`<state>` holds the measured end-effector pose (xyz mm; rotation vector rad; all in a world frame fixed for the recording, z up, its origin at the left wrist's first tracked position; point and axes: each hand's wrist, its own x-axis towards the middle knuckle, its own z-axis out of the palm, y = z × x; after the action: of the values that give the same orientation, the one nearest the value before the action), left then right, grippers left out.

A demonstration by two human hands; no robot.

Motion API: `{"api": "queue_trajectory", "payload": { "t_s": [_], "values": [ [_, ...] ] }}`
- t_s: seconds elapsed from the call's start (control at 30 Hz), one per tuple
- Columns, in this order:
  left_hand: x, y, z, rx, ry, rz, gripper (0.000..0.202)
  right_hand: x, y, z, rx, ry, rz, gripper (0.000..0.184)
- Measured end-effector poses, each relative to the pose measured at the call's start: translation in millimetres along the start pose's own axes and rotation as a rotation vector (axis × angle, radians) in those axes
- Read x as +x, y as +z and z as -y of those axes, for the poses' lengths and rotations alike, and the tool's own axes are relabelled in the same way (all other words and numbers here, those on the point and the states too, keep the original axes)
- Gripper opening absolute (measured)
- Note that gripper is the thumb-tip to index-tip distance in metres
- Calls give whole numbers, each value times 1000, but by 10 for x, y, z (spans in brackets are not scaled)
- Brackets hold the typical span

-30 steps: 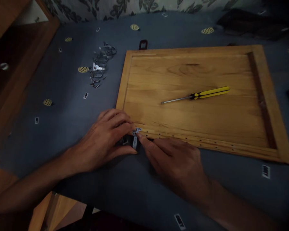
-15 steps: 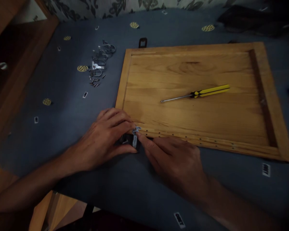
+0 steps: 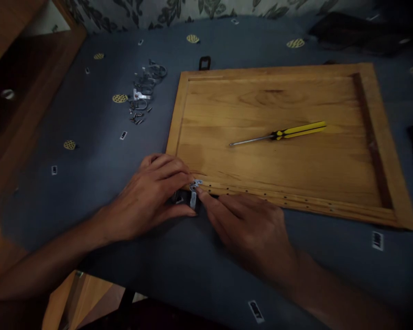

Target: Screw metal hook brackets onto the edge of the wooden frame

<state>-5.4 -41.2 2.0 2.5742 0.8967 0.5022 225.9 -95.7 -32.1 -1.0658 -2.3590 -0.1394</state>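
A wooden panel with a raised frame (image 3: 278,105) lies flat on the blue cloth, small dark holes dotted along its near rim. At that rim's left end sits a small metal hook bracket (image 3: 193,197), its arm hanging over the edge. My left hand (image 3: 154,197) grips the bracket between thumb and fingers and presses it against the rim. My right hand (image 3: 249,229) is closed, with its fingertips touching the bracket from the right; whatever they pinch is too small to make out. A yellow and black screwdriver (image 3: 278,134) rests on the panel, out of both hands.
Several more metal hook brackets (image 3: 142,95) lie left of the panel, beside a pile of small screws (image 3: 136,118). A dark bag-like thing (image 3: 358,34) is at the back right. Wooden furniture (image 3: 30,110) stands along the left.
The view has shifted very slightly. Both hands stay at the bracket in nearly the same pose, and the screwdriver has not moved on the panel.
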Motion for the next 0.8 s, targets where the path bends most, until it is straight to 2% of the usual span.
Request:
{"api": "queue_trajectory", "payload": {
  "t_s": [0.8],
  "values": [
    [-7, -29, -7, 9, -16, 31, 36, -7, 18, -4, -6, -6, -17, 25]
  ]
}}
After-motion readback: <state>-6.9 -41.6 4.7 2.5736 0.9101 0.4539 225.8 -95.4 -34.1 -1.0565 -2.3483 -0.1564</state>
